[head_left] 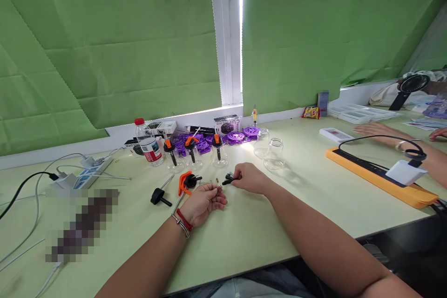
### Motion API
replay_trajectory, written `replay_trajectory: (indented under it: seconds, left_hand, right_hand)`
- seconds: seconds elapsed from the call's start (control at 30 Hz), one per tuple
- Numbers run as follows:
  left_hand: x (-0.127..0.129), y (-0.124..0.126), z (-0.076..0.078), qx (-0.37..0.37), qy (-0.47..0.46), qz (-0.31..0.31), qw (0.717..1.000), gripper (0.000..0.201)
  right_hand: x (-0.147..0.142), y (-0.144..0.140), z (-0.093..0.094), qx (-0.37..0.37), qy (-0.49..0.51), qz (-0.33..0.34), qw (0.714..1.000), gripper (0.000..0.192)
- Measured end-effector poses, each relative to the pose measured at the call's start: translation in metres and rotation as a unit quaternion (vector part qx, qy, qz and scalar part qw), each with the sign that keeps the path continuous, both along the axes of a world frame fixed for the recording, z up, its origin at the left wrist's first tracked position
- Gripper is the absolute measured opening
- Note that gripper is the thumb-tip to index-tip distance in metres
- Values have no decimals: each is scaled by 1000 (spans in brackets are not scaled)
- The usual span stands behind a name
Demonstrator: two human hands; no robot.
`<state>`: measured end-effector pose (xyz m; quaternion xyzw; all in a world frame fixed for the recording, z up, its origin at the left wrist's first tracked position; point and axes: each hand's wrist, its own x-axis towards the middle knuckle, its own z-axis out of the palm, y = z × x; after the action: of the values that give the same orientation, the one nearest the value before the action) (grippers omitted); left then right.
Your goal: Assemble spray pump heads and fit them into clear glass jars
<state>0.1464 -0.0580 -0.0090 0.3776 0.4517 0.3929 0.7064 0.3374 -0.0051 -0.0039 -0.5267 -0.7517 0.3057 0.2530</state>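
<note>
The right hand pinches a small black part at its fingertips, and just left of and nearer than that grip the left hand seems closed on a tiny metal piece, too small to make out; a loose pinch could let either drop to the table. Another brass-coloured bit, just beyond the left fingertips, could roll off if nudged, while a careless outward sweep could tip the glass jar beyond the right hand.
</note>
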Motion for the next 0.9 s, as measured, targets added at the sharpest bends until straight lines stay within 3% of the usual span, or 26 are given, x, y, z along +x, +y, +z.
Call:
replay_trajectory:
  seconds: [0.2, 0.47, 0.57, 0.67, 0.8, 0.9]
  left_hand:
    - [0, 1, -2, 4, -2, -1, 1000, 10]
    - [-1, 2, -4, -1, -6, -1, 1000, 9]
    - [-2, 2, -4, 2, -13, -8, 1000, 8]
    - [-3, 2, -3, 6, -24, -16, 1000, 10]
    - [-4, 1, -2, 9, -46, -27, 999, 17]
    - [-2, 1, -1, 15, -74, -32, 997, 25]
  right_hand:
    - [-5, -6, 1, 10, -152, 17, 988, 17]
    - [-6, -6, -3, 27, -201, 25, 979, 23]
    - [-7, -6, -3, 43, -189, 8, 981, 20]
    - [-10, -9, -1, 70, -117, 16, 991, 17]
    - [-18, -16, 0, 115, 17, 125, 985, 22]
    - [-25, -22, -2, 133, 8, 195, 972, 22]
